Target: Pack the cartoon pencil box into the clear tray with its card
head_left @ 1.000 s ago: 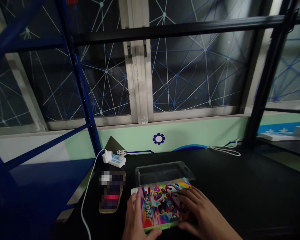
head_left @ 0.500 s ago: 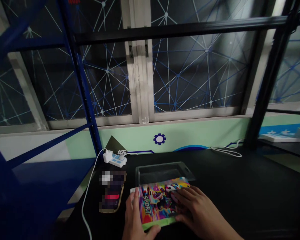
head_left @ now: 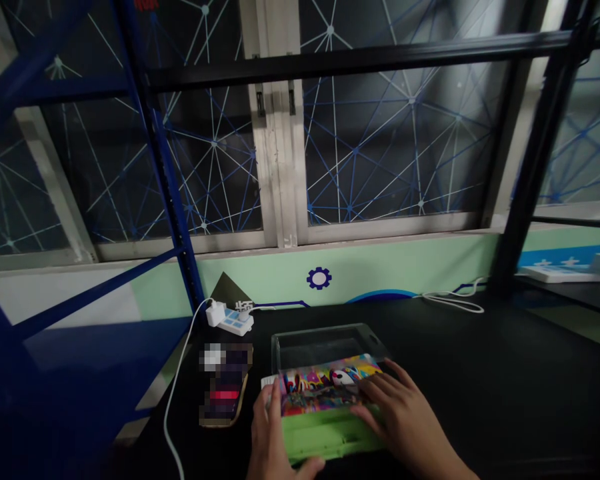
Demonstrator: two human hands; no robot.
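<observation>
A brightly printed cartoon packet lies flat on the black table, its lower half now a plain light-green panel. Whether the green is a folded-over flap or a separate layer, I cannot tell. My left hand is closed round the packet's left edge, with the thumb along the near green edge. On the right side, my right hand presses its fingers on the print, and its thumb sits lower, at the green panel's upper edge. Just behind, and partly covered by the packet, is a clear plastic tray.
Left of the packet lies a phone in a tan-edged case. A white power strip with plugs stands behind it, its white cable running toward me. Another white cable lies at the back right. Dark posts and windows rise behind.
The green area has grown upward, and the "SPORT" lettering no longer shows. My right hand's thumb has moved up and right; my left hand and the clear tray stay nearly in place.
</observation>
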